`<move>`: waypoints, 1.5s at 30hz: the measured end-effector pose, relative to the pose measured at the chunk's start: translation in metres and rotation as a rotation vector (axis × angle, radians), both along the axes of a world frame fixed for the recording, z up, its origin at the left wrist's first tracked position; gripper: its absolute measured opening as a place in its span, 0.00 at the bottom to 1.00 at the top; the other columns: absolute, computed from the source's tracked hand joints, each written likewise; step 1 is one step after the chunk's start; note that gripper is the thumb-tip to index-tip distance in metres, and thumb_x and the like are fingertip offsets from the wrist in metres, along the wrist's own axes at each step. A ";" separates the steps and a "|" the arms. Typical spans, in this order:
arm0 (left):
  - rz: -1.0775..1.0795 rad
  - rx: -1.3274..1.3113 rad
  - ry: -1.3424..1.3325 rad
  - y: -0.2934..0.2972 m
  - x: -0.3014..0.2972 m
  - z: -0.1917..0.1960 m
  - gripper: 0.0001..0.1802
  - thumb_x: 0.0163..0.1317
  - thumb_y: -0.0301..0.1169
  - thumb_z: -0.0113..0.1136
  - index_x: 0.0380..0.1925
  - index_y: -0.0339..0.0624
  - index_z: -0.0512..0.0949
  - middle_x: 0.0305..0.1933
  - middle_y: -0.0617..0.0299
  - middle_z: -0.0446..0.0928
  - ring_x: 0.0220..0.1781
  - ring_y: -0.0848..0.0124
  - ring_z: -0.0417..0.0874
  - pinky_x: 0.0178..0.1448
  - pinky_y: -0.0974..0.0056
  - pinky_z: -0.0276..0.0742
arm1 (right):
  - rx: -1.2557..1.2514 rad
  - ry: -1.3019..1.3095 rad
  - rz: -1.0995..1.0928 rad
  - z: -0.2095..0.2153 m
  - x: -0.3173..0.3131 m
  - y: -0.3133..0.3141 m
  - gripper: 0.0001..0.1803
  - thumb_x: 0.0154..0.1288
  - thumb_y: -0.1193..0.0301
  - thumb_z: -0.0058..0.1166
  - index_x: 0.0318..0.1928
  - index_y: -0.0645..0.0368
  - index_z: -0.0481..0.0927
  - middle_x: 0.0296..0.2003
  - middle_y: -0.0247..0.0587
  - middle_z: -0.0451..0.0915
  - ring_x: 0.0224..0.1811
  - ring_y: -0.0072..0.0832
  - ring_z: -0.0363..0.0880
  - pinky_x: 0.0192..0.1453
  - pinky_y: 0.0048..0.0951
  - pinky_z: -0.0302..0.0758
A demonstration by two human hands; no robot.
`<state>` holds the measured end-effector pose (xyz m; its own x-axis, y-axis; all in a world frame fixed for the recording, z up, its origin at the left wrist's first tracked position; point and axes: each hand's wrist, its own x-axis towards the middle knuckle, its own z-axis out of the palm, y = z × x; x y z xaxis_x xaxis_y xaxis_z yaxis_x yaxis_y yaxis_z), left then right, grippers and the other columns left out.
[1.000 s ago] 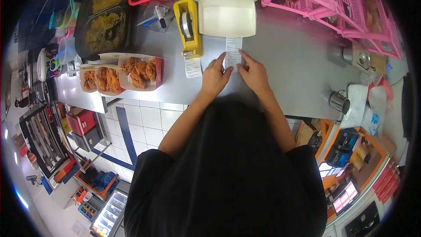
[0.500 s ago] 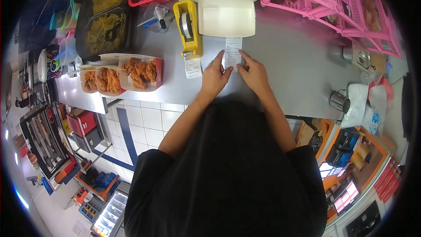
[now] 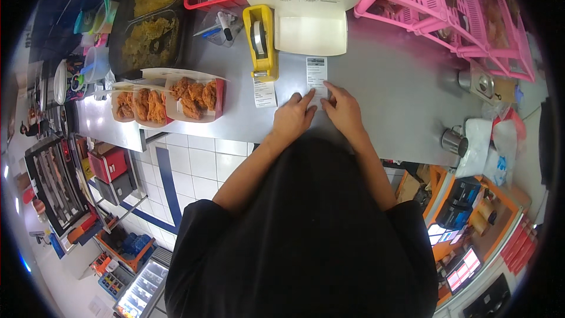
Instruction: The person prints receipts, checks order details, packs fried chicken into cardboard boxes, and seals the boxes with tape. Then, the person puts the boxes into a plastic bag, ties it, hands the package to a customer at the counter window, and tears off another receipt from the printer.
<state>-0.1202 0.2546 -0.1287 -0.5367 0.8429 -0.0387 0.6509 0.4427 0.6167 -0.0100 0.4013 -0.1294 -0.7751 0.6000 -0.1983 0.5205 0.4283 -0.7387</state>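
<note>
A printed paper receipt (image 3: 316, 70) lies on the steel counter, just in front of an open, bare-bottomed white cardboard box (image 3: 310, 34). My left hand (image 3: 293, 118) grips the receipt's lower left part between index finger and thumb. My right hand (image 3: 344, 112) pinches its lower right side, forefinger stretched along the edge. Part of the paper's lower end is covered by fingers. Left of the hands, a yellow tape dispenser (image 3: 268, 53) carries a clear roll. A second receipt (image 3: 265, 94) sticks out from under its front end.
Boxes of fried chicken (image 3: 194, 99) stand on the left. Behind them is a black tray (image 3: 115, 41) of crumbly yellow food. A red basket (image 3: 189, 0) and a bag with pens (image 3: 225, 26) sit at the back. Pink racks (image 3: 424, 20) and a metal cup (image 3: 454, 140) are on the right.
Both hands have drawn nearer to me along the receipt, down to its lower end, uncovering more of its printed upper part. The whole view has shifted slightly.
</note>
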 end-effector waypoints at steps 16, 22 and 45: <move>0.214 0.180 -0.498 -0.060 0.011 0.027 0.19 0.64 0.31 0.65 0.55 0.41 0.80 0.33 0.55 0.78 0.30 0.66 0.80 0.36 0.61 0.77 | -0.806 0.405 -0.335 -0.010 -0.004 -0.034 0.18 0.71 0.65 0.60 0.56 0.57 0.75 0.38 0.42 0.86 0.36 0.30 0.86 0.40 0.32 0.82; 0.584 0.136 0.062 -0.156 -0.039 0.041 0.07 0.66 0.30 0.64 0.39 0.37 0.83 0.32 0.54 0.80 0.29 0.62 0.81 0.35 0.60 0.77 | -1.028 0.423 -0.307 0.082 -0.014 -0.047 0.13 0.75 0.70 0.53 0.56 0.58 0.74 0.39 0.43 0.86 0.34 0.23 0.85 0.30 0.26 0.81; 0.796 0.506 -1.076 -0.266 -0.178 0.012 0.23 0.72 0.26 0.52 0.64 0.40 0.61 0.46 0.49 0.81 0.37 0.65 0.87 0.41 0.64 0.84 | -1.013 0.575 -0.623 0.132 -0.083 -0.248 0.16 0.77 0.71 0.49 0.62 0.56 0.70 0.43 0.43 0.85 0.33 0.24 0.87 0.28 0.24 0.84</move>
